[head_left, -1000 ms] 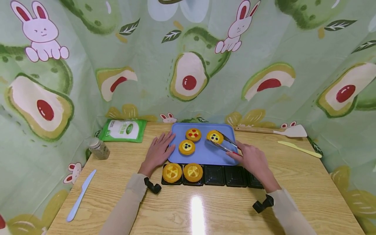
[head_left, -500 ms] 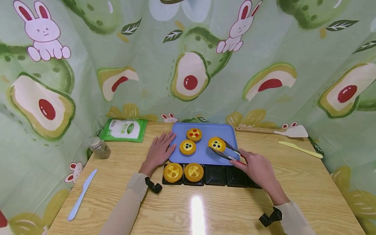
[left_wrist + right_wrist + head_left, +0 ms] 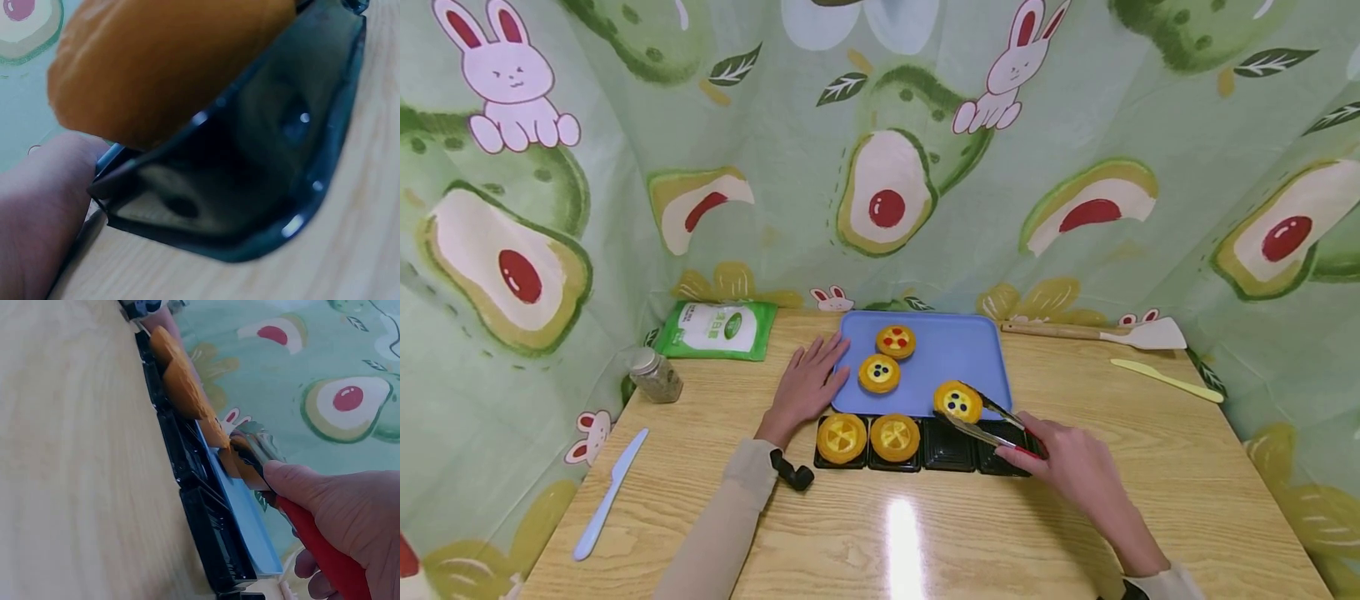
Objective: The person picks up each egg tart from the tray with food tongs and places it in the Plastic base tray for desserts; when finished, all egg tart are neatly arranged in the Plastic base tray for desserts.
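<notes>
My right hand [image 3: 1078, 467] grips red-handled metal tongs [image 3: 322, 550], whose tips pinch an egg tart with blueberries [image 3: 958, 402] over the front edge of the blue tray [image 3: 940, 333]. Straight-fingered, my left hand [image 3: 805, 383] rests at the tray's left edge. Still on the tray are a tart with red fruit pieces [image 3: 896, 342] and another blueberry tart [image 3: 878, 373]. Along the tray's front runs a row of black square cups [image 3: 950, 446]. The two left cups hold tarts with yellow fruit wedges, the left tart [image 3: 841, 438] and the right tart [image 3: 895, 438].
A green and white packet [image 3: 718, 330] and a glass jar [image 3: 656, 377] stand at the back left. A blue plastic knife [image 3: 610, 496] lies at left. At right lie a wooden-handled spatula [image 3: 1097, 334] and a yellow knife [image 3: 1165, 380]. A patterned curtain [image 3: 880, 167] surrounds the table.
The blueberry tart in the tongs has come from the tray's back right toward its front edge, close to the black cups. My right hand has moved nearer; my left hand has stayed put.
</notes>
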Tool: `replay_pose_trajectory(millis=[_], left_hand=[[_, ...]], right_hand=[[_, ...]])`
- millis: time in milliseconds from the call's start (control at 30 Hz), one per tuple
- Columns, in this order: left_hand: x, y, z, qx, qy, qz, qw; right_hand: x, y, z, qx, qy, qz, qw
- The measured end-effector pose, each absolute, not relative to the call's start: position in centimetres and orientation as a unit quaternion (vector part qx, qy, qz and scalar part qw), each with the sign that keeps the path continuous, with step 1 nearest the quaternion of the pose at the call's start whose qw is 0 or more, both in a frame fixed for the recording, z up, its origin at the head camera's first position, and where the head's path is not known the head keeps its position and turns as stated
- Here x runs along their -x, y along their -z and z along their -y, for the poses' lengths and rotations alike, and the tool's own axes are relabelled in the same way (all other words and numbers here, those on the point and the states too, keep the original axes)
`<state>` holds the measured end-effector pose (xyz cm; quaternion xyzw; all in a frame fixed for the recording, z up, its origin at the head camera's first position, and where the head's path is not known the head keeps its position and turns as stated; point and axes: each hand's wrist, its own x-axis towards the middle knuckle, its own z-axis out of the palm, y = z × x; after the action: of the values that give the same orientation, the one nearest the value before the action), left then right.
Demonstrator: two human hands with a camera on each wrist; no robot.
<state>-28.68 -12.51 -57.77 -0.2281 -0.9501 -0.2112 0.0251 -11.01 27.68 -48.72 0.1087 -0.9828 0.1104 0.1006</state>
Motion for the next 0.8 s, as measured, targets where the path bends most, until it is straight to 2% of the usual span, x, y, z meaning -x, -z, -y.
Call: replay_pose_trajectory(millis=[300,800], left_hand=[[28.8,58.1,12.4,0.223,0.210,0.951,0.022],[29.1,58.6,12.5,0.221,0.202,0.954,0.019]], right_hand=[[8.2,49.3,-27.4,-0.098,-0.115,0.985,0.086],[7.9,50.4,-27.0,-0.111,-0.083,0.987,0.081]])
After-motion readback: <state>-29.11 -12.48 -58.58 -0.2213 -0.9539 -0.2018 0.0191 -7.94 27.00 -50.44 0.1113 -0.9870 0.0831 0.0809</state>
